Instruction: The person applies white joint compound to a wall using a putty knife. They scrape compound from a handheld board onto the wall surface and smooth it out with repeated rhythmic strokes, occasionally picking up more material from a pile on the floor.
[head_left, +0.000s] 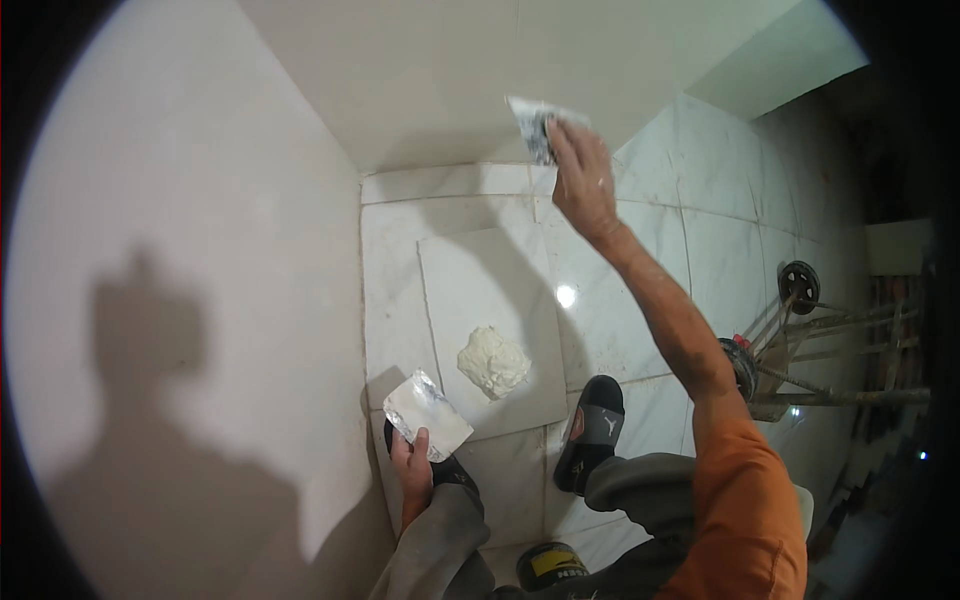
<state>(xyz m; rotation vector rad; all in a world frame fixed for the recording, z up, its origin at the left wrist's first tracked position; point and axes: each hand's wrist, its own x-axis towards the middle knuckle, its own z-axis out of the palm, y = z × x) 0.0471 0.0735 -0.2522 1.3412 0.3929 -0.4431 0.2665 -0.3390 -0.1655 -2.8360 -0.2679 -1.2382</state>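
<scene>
My right hand is stretched out to the far wall, closed around a putty knife with a wide, smeared metal blade. The blade lies at or very near the wall's lower part; whether it touches I cannot tell. Low on the left, my left hand grips a flat rectangular metal scraper, its face streaked with pale putty. A lumpy mound of cream-white putty sits on a pale board on the floor, to the right of the left hand.
White marble-look tiles cover the floor. A plain wall rises at my left, bearing my shadow. My sandalled feet stand by the board. A wheeled metal frame is at the right, and a dark bucket stands below between my legs.
</scene>
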